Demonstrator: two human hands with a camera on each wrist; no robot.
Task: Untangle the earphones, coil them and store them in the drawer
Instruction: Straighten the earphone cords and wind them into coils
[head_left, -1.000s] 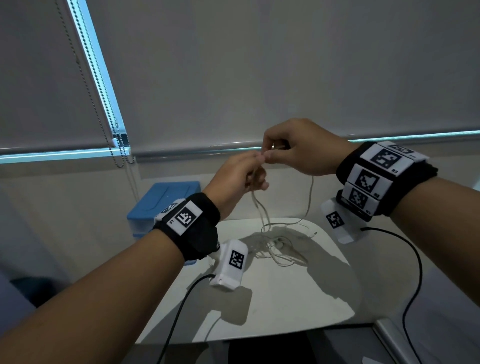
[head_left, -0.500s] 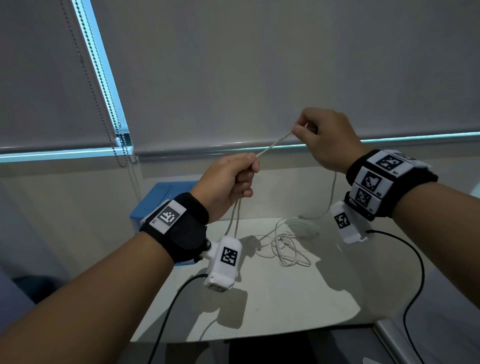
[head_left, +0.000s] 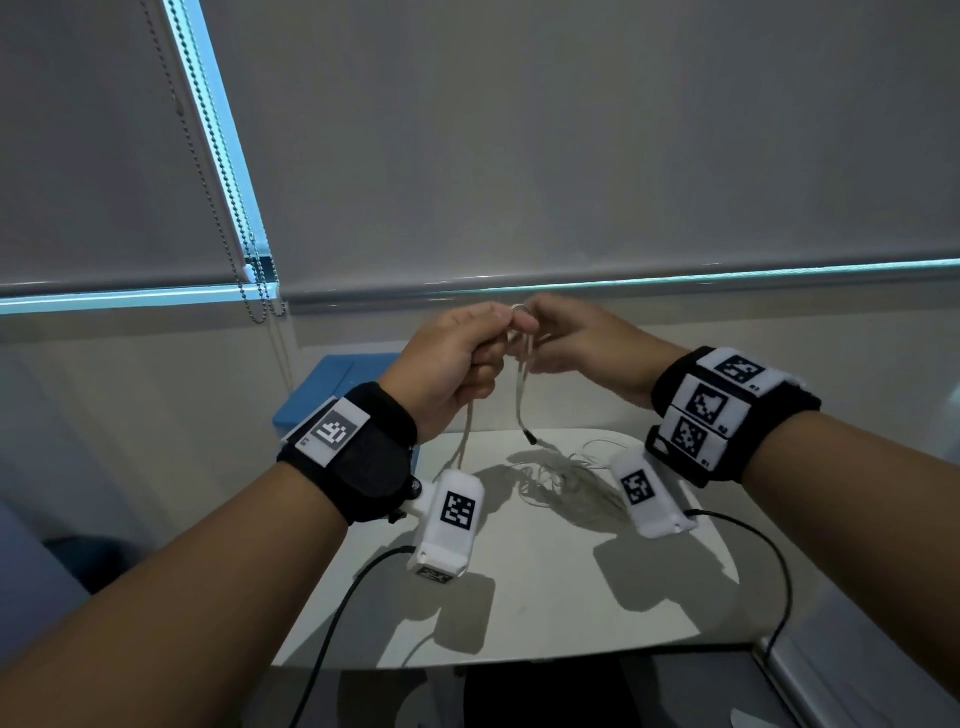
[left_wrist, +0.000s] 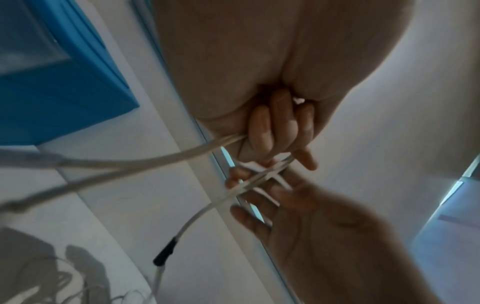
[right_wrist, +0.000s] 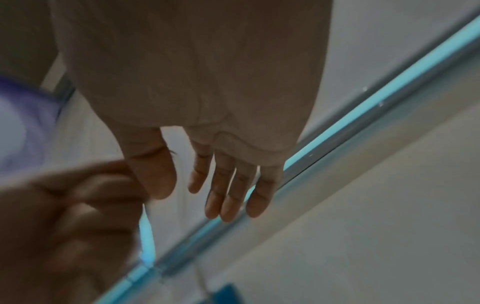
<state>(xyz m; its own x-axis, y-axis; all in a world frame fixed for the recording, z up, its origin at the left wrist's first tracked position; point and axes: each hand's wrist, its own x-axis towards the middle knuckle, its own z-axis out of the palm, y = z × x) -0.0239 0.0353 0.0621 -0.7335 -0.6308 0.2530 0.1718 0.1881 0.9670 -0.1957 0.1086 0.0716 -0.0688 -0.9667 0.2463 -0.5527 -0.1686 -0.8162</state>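
Note:
The pale earphone cable (head_left: 521, 400) hangs from both hands, which meet above the white table (head_left: 519, 597). My left hand (head_left: 483, 353) grips several strands in curled fingers (left_wrist: 272, 123). My right hand (head_left: 540, 332) touches it from the right and pinches a small loop of cable at the top; its other fingers (right_wrist: 228, 195) hang nearly straight. A black slider (left_wrist: 163, 253) sits on one hanging strand. The remaining cable lies as a loose tangle (head_left: 566, 483) on the table below. The blue drawer box (head_left: 332, 384) stands at the table's far left.
A roller blind covers the window behind, with its bead chain (head_left: 223, 182) hanging at the left. Black leads (head_left: 332, 623) run from the wrist cameras over the table's near edge. A dark gap lies below the table's front.
Half a second ago my right hand had pulled a strand taut up and to the right. It has now come back to the left hand, and the strand hangs slack.

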